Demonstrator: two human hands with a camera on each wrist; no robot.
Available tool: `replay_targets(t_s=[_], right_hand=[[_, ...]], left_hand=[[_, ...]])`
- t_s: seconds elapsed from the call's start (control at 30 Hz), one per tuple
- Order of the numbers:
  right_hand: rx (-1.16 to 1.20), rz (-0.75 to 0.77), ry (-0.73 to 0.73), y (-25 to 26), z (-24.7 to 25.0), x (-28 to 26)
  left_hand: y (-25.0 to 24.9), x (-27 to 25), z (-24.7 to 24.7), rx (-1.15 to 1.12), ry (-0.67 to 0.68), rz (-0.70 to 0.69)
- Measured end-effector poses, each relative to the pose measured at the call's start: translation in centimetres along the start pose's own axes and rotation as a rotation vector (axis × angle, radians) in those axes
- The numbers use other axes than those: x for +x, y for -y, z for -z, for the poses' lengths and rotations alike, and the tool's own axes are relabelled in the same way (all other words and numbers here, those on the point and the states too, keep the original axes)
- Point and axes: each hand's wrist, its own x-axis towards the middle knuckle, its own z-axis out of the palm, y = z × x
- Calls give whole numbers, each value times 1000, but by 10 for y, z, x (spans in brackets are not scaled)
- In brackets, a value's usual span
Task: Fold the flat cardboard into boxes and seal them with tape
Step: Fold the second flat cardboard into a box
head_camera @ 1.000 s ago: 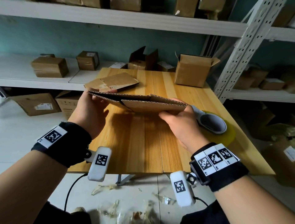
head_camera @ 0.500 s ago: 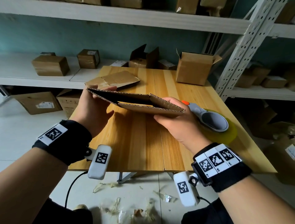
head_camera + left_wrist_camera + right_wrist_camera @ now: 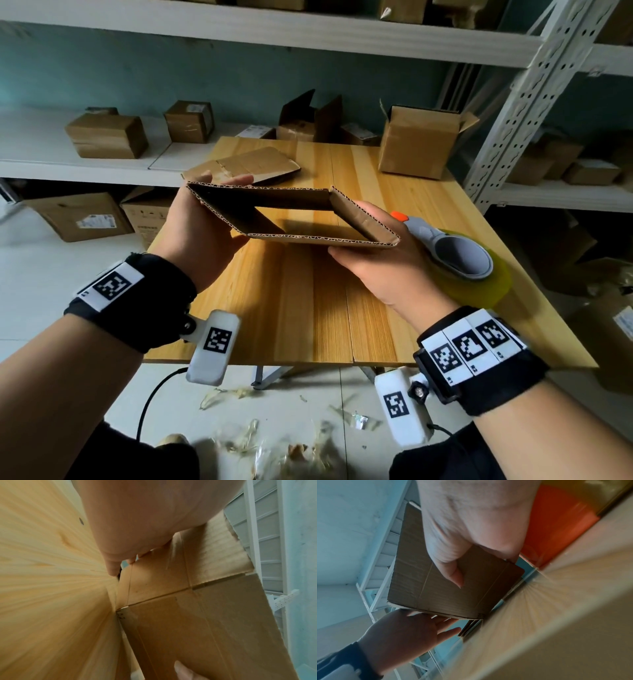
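Cardboard point(image 3: 291, 219), light and stiff, hangs half-opened above the counter point(image 3: 308, 308); left hand point(image 3: 202, 233) grips its 9 o'clock corner, right hand point(image 3: 380, 260) its 3 o'clock corner, the best holds.

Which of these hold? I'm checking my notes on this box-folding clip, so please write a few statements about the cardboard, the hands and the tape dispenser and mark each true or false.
1. The cardboard sleeve is pressed completely flat. False: it is opened into a skewed tube, with the wooden table visible through it.
2. Both hands hold the sleeve, the left hand at one end and the right hand at the other. True.
3. The tape dispenser is in the right hand. False: it lies on the table behind that hand.
4. An open-topped cardboard box stands at the table's far right. True.
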Motion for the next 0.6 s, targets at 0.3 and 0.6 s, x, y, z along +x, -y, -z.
replay_targets(t_s=[0.3, 0.6], right_hand=[[-162, 82, 16, -10, -13, -8], [-56, -280, 171, 3, -5, -8]], left_hand=[[4, -13, -12, 163, 102, -51], [12, -13, -22, 161, 177, -164]])
